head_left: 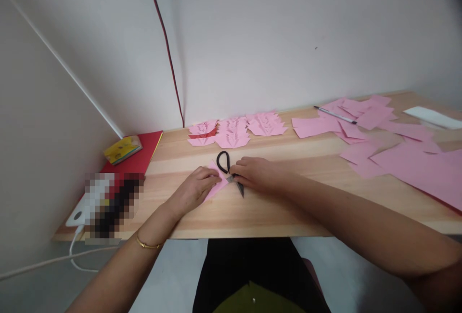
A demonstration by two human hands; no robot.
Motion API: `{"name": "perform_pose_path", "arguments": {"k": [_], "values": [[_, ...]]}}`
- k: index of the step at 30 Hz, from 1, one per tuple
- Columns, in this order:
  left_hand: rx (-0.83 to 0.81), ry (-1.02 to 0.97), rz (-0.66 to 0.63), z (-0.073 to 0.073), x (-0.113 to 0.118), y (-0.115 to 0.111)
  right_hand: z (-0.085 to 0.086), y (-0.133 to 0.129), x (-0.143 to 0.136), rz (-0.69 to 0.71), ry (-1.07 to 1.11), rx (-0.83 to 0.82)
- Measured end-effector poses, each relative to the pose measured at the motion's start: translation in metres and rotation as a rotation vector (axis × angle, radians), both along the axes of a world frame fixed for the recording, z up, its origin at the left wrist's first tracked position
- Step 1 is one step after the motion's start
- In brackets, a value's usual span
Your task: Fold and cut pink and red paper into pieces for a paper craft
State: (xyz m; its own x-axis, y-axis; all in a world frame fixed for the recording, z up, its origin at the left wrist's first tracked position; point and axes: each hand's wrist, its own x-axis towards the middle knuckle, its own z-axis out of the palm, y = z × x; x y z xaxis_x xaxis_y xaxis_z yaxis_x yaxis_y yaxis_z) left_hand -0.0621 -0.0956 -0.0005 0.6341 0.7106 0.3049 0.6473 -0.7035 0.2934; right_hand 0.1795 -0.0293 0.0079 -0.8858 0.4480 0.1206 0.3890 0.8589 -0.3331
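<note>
My left hand [198,188] has its fingers closed on a small folded piece of pink paper [215,189] at the middle of the table. My right hand [256,174] is closed at the pivot of a pair of scissors [239,189]. One black handle loop sticks out beyond the fingers, and a pointed blade shows below them, toward me. The scissors meet the right end of the pink paper. My fingers partly hide both the pivot and the paper.
Cut pink paper pieces [233,132] with jagged edges lie along the wall, one showing red. Loose pink sheets [429,168] and a pen [335,115] are on the right, near a white strip [433,116]. Left are a red folder [149,145], a yellow packet [122,149] and a white device [77,214].
</note>
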Motion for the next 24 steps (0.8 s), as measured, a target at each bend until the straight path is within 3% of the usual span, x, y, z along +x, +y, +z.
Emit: {"name": "perform_pose_path", "arguments": {"k": [6,11,16,24], "values": [[0.025,0.008,0.025,-0.003,0.0,0.0,0.008,-0.001,0.006,0.001,-0.002,-0.119],[0.03,0.002,0.026,-0.002,0.001,-0.002,0.005,-0.009,0.001,-0.032,0.003,-0.079],[0.029,0.031,0.057,-0.001,0.0,-0.005,0.001,-0.013,-0.006,0.049,-0.002,0.049],[0.037,0.042,0.064,0.0,-0.002,-0.008,0.002,-0.012,-0.001,0.087,-0.013,0.006]]}}
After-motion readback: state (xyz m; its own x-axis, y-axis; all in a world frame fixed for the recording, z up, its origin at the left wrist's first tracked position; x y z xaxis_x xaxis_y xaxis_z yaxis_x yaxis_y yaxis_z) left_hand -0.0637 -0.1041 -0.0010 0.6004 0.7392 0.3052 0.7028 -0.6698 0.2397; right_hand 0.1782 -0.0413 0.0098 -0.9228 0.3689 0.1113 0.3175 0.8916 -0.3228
